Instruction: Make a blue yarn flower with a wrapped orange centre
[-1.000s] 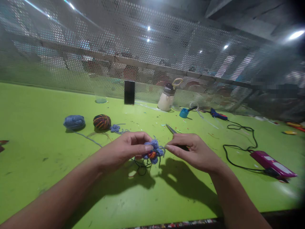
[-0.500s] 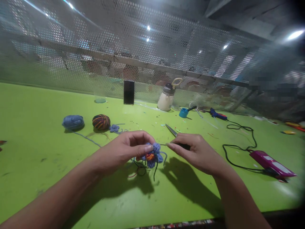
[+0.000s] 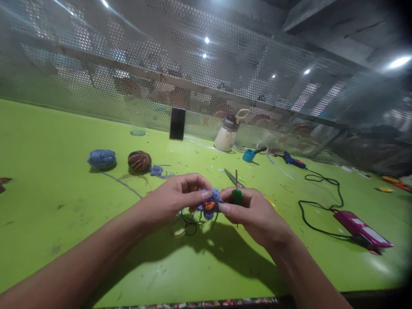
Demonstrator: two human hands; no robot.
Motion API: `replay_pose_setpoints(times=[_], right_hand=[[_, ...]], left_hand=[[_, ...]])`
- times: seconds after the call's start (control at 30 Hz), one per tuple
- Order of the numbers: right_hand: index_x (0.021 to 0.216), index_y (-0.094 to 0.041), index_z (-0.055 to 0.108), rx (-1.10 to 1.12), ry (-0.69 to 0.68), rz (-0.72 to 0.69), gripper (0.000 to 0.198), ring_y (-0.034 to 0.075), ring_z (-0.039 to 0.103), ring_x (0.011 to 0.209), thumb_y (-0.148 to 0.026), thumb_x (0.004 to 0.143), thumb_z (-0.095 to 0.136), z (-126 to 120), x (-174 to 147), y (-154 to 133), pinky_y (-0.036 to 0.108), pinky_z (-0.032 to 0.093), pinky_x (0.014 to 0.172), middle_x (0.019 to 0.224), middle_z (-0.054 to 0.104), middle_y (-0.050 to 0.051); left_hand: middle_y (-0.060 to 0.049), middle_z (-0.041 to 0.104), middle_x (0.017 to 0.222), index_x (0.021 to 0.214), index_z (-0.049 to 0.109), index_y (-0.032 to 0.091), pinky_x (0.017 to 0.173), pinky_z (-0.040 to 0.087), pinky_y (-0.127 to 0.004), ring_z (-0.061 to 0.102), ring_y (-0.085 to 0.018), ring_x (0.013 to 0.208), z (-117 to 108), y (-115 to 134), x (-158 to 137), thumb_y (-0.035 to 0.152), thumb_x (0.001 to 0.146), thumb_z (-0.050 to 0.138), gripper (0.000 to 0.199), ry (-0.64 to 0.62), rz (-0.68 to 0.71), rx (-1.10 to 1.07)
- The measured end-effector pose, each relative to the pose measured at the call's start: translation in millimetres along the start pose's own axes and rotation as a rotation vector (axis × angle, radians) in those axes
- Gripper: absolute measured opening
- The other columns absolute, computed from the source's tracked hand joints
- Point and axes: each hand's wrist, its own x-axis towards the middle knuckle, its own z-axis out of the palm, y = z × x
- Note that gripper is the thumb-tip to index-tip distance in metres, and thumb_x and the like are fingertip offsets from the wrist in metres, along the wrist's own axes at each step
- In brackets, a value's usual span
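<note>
My left hand [image 3: 185, 195] is closed on a crocheted flower [image 3: 210, 211], pinching its upper left between thumb and fingers. The flower has blue-purple petals and an orange-red centre, and loose dark yarn ends [image 3: 189, 224] dangle beneath it. In my right hand [image 3: 249, 210] a crochet hook with a green grip [image 3: 237, 197] stands nearly upright between the fingers. My right thumb and fingertip meet at the flower's right edge; whether they pinch a petal or a yarn tail I cannot tell. Scissors [image 3: 232, 177] lie just behind my right hand, partly covered by it.
Left on the green table [image 3: 64, 223] are a blue yarn skein [image 3: 102, 159], a multicoloured yarn ball [image 3: 139, 162] and a small blue crocheted flower [image 3: 156, 171]. Behind stand a phone [image 3: 177, 124], a bottle [image 3: 226, 136] and a blue pot [image 3: 249, 155]. A glue gun [image 3: 293, 160] and magenta device [image 3: 363, 229] lie right.
The crochet hook has swung from pointing at the flower to upright, showing its green grip. My right fingers have closed in on the flower's right edge. The view has shifted slightly.
</note>
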Motion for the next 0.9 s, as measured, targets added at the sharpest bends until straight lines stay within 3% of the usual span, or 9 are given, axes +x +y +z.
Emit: replay_pose_setpoints(times=[0.17,0.27,0.4,0.5,0.7,0.9], right_hand=[[0.08,-0.015,0.068,0.089,-0.016,0.058,0.025,0.007,0.031,0.053,-0.035,0.073,0.081,-4.9,1.9,1.8,0.023,0.022,0.05,0.063,0.048,-0.004],[0.08,-0.015,0.066,0.126,-0.032,0.089,0.028,0.007,0.031,0.052,-0.036,0.072,0.082,-5.9,3.7,2.1,0.023,0.022,0.049,0.062,0.047,-0.004],[0.082,-0.015,0.066,0.094,-0.063,0.112,0.028,0.007,0.029,0.052,-0.037,0.074,0.081,-5.2,6.3,5.2,0.024,0.021,0.049,0.063,0.046,-0.004],[0.082,-0.015,0.066,0.041,-0.068,0.122,0.029,0.007,0.029,0.053,-0.038,0.074,0.081,-3.0,7.0,6.9,0.024,0.021,0.048,0.062,0.046,-0.004],[0.082,-0.016,0.069,-0.128,-0.049,0.056,0.024,0.01,0.047,0.064,-0.037,0.075,0.079,-1.0,4.7,4.1,0.024,0.036,0.058,0.074,0.06,0.001],[0.08,-0.016,0.068,-0.267,-0.08,0.011,0.02,0.011,0.044,0.061,-0.035,0.079,0.074,-2.7,2.6,-1.3,0.024,0.034,0.055,0.068,0.055,-0.001]], left_hand=[[-0.003,0.063,0.08,0.092,0.069,0.017,0.066,0.04,-0.029,0.054,-0.015,0.07,1.3,1.8,-1.2,0.046,0.091,0.056,0.032,0.01,-0.001,-0.105],[-0.006,0.067,0.084,0.097,0.07,0.016,0.068,0.042,-0.031,0.058,-0.018,0.076,1.5,4.1,-1.7,0.052,0.091,0.053,0.04,0.038,0.001,-0.06],[-0.006,0.07,0.092,0.099,0.07,0.016,0.074,0.043,-0.031,0.06,-0.019,0.083,3.3,8.1,-1.6,0.046,0.083,0.067,0.033,-0.007,-0.008,0.088],[-0.003,0.069,0.08,0.091,0.069,0.015,0.072,0.043,-0.031,0.06,-0.017,0.076,2.4,9.5,-1.1,0.039,0.075,0.076,0.029,-0.044,-0.029,0.103],[-0.002,0.067,0.073,0.077,0.067,0.014,0.069,0.042,-0.03,0.057,-0.015,0.069,-6.4,8.5,-1.4,0.032,0.076,0.075,0.019,-0.089,-0.066,0.098],[0.0,0.061,0.066,0.071,0.067,0.015,0.057,0.029,-0.028,0.047,-0.012,0.059,-5.5,2.1,1.8,0.028,0.072,0.074,0.015,-0.027,-0.145,-0.01]])
